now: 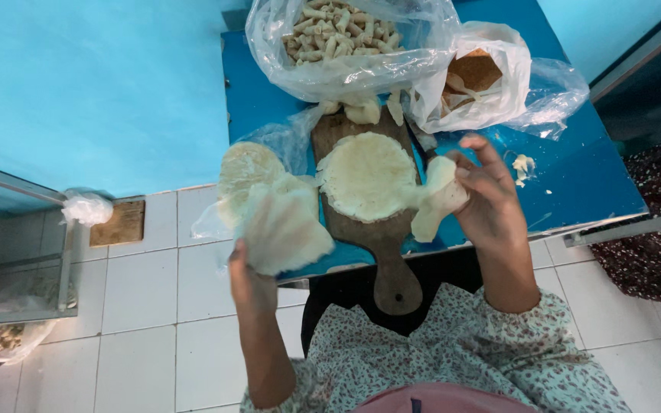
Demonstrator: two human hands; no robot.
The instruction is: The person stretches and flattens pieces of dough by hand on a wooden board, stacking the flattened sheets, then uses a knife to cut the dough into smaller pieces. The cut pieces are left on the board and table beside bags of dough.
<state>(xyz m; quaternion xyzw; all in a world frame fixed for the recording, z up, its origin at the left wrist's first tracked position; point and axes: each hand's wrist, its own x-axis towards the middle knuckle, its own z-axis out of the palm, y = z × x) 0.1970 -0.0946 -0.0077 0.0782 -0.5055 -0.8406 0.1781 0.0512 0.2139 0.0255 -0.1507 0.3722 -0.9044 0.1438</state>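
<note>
I see my left hand [248, 269] pinching a thin pale dough sheet [284, 226] at its lower edge, lifted off the blue table [575, 183]. It droops and folds over itself, so I judge it light, soft and easy to tear; best held at the rim with several fingers rather than by one point. My right hand [487, 199] is closed around a thicker wad of dough [437, 200], fingers curled over it; that piece looks denser and pliable. A flat round dough disc [366, 176] lies on the wooden paddle board [376, 229], and a stack of similar rounds [245, 172] sits just left of it. At the table's far edge, a clear plastic bag [346, 46] holds small pale rolled pieces, possibly pastries. Beside it, a white plastic bag [491, 76] holds something brown.
</note>
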